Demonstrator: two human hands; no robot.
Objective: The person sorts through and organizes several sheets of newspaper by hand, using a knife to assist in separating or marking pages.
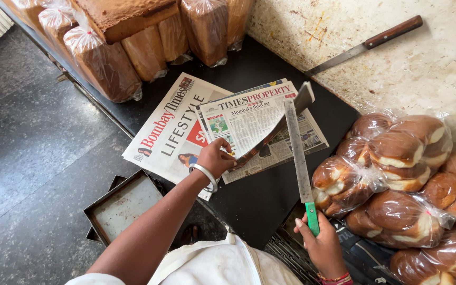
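From the head view, the left hand (216, 157) is closed in a pinch on the near edge of a folded newspaper sheet (262, 142), lifting it off the stack of newspapers (172, 129) that lies on the dark bench (259, 200). The right hand (320, 244) is wrapped tight round the green handle of a long flat-bladed knife (297, 150), whose blade runs up into the fold of the raised sheet. To cut well, I judge the sheet should be kept taut and the blade kept flat inside the crease, drawn along it steadily so the paper parts cleanly. Bagged buns (397, 179) sit just right of the blade, wrapped loaves (133, 47) stand at the bench's far edge, a second knife (365, 45) lies on the floury board, and empty trays (122, 203) sit low on the left.
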